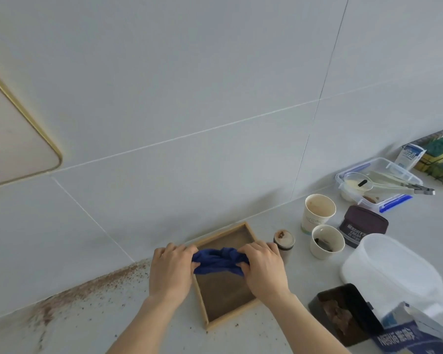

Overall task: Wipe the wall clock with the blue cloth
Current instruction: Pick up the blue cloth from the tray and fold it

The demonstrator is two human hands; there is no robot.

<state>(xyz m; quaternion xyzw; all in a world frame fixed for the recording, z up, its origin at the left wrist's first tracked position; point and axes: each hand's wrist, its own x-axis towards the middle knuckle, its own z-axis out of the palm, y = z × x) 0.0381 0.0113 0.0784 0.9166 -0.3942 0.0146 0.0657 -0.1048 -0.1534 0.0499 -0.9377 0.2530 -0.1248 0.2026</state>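
The tiled wall fills most of what I see, pale grey with thin grout lines. At its far left hangs the wall clock, cream-faced with a thin gold rim, only partly in view and well apart from my hands. Below runs the desk, light grey, with brown powder scattered along its left back edge.

A white lidded tub sits at the right, with a clear box holding tongs farther back. A wooden tray with a dark floor lies in front of me.

My left hand and my right hand are both closed, each gripping one end of the blue cloth, which is bunched into a twisted roll between them, over the back half of the tray.

Right of the tray stand a dark cocoa tin, a tall paper cup stained brown inside, a shorter cup, and a small brown jar just beside my right hand.
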